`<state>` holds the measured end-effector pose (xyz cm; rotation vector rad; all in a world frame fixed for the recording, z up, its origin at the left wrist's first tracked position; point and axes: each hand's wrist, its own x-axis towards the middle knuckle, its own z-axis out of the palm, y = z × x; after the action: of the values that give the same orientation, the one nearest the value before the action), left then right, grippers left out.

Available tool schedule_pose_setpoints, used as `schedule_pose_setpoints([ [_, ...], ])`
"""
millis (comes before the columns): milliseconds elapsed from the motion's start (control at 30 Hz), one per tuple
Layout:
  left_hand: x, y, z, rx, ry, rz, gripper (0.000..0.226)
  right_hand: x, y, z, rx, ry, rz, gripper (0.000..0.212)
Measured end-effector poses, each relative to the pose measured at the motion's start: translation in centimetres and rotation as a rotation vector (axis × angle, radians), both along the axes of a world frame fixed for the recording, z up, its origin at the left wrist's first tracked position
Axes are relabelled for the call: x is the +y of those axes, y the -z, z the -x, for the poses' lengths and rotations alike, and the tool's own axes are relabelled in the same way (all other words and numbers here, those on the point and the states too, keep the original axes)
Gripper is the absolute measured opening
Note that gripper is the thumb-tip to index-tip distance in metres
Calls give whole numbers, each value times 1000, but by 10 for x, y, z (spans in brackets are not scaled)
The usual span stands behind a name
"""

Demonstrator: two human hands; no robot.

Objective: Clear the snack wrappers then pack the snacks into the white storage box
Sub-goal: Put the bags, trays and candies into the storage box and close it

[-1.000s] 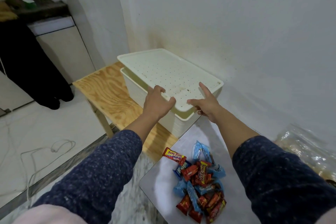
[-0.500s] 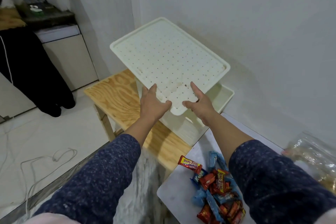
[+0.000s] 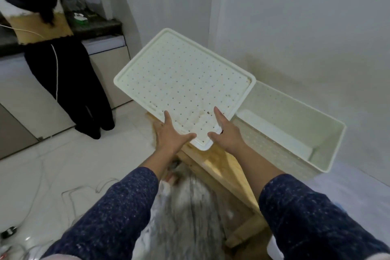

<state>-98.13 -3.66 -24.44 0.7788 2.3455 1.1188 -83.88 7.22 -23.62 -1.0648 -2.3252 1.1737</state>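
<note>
I hold the white perforated lid in the air, tilted and off to the left of the white storage box. My left hand grips the lid's near corner from the left, thumb on top. My right hand grips the same corner from the right, thumb on top too. The box stands uncovered on the wooden bench, and its inside looks bare. The snacks are out of view.
A person in black trousers stands at the counter at the left. Cables lie on the tiled floor. A white wall runs right behind the box. A white tabletop edge shows at the bottom right.
Both hands lifted the lid off the box and carried it up and to the left. The box now stands uncovered. My view swung left, so the snack pile dropped out of sight.
</note>
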Motion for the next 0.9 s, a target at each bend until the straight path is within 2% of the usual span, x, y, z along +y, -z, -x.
schedule_pose_setpoints([
  [267, 0, 45, 71, -26, -30, 91, 125, 7, 38, 71, -187, -68, -30, 83],
  [533, 60, 96, 111, -43, 3, 279, 126, 67, 92, 110, -314, -68, 108, 85],
  [700, 100, 121, 116, -72, 119, 395, 117, 102, 120, 110, -382, -20, 253, 87],
  [833, 115, 134, 117, -37, 226, 511, 111, 116, 136, 107, -626, -29, 201, 85],
  [900, 117, 137, 121, -10, 322, 581, 99, 118, 137, 109, -715, -13, 229, 75],
])
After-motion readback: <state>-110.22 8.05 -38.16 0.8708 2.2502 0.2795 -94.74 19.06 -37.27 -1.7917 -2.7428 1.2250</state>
